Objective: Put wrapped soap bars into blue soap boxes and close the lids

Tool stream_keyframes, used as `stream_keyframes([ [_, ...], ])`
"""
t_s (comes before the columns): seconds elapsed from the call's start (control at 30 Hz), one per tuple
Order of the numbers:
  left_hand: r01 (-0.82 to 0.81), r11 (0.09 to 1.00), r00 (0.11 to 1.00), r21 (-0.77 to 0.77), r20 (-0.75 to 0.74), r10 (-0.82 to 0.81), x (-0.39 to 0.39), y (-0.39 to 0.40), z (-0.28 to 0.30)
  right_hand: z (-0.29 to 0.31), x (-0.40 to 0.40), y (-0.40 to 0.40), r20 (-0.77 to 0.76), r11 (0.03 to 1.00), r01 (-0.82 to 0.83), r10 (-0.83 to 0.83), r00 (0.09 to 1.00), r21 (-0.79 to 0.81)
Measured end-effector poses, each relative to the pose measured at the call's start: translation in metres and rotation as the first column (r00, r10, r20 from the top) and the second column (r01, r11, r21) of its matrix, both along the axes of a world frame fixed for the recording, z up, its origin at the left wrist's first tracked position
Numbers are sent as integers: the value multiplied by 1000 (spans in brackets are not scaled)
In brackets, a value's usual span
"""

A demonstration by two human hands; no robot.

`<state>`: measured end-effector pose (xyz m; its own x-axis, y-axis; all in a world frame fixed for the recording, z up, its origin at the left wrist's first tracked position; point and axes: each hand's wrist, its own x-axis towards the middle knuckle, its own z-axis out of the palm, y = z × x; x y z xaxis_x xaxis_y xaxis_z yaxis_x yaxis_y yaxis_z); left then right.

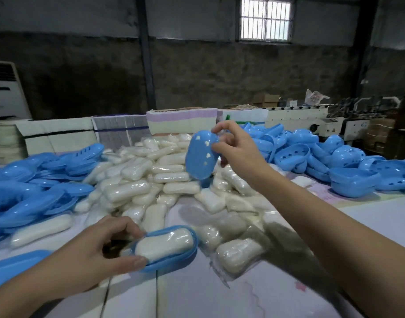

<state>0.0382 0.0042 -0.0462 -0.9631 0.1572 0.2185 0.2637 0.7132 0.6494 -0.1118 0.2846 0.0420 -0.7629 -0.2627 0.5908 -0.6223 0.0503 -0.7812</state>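
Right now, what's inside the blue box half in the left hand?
One wrapped soap bar lies in the box base, which the left hand holds by its near end. The base's floor is covered.

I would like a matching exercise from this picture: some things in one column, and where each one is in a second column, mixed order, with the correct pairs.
Things:
1. blue lid
2. soap in the blue tray
3. heap of wrapped soaps
4. white cabinet

Places:
A. middle of the table
B. by the far left wall
C. held up by the right hand
D. held by the left hand

Pairs: 1-C, 2-D, 3-A, 4-B
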Motion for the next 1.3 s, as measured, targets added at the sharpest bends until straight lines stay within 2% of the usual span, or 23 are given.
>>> stream_keyframes([
  [0.07,-12,1000,1000,25,-3,12,4,5,2,7,20,-20,216,978,-202,210,954,-61],
  [0.17,-17,999,999,34,-27,18,8,15,9,-2,42,-42,463,868,-458,491,738,-192],
  [0.23,41,999,998,23,-45,-40,12,20,13,-18,51,-48,528,843,-501,520,671,-194],
  [0.27,54,998,997,24,-52,-53,13,22,13,-26,54,-49,544,855,-498,489,682,-146],
  [0.33,8,1000,999,5,-42,-7,12,21,13,-37,56,-47,501,894,-440,344,794,84],
  [0.4,-30,999,999,-21,-20,29,11,17,11,-43,57,-44,360,898,-298,175,917,324],
  [0.53,-30,999,999,-41,18,31,10,16,13,-48,53,-42,126,855,-89,28,992,511],
  [0.6,-28,998,1000,-54,13,28,9,16,13,-50,50,-40,12,809,-25,22,1000,587],
  [0.7,-31,997,999,-72,17,33,8,17,14,-47,51,-35,10,682,-130,177,984,720],
  [0.8,-27,997,999,-76,21,29,8,16,15,-42,50,-26,119,575,-271,289,950,772],
  [0.9,-19,997,1000,-70,21,20,9,17,15,-37,51,-19,117,502,-265,306,945,823],
  [1.2,9,999,999,-48,34,-7,8,11,15,-42,60,-27,-33,602,-144,273,961,786],
  [1.3,31,998,999,-57,43,-29,7,11,13,-45,63,-31,-81,599,-99,266,961,794],
])
